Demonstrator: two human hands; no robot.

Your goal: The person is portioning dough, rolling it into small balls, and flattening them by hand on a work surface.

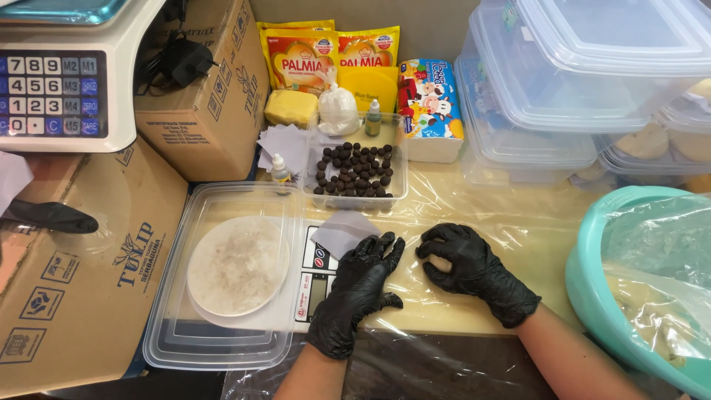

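Note:
Both my hands wear black gloves and rest on the plastic-covered table. My left hand (359,292) lies flat with its fingers apart, beside the small digital scale (315,285), and holds nothing. My right hand (474,270) is cupped with curled fingers over a small pale lump of dough (441,264), which is pressed against the table and mostly hidden. A grey paper square (342,231) lies just beyond my left fingertips. Farther back stands a clear tray (400,189) with several dark round balls (355,170).
A clear container holding a white floury disc (237,265) sits on the scale. A teal basin (585,285) lined with plastic is at right, below stacked clear tubs (578,81). Cardboard boxes (89,274), a large scale (59,81), yellow packets (296,59) and dropper bottles (373,118) surround them.

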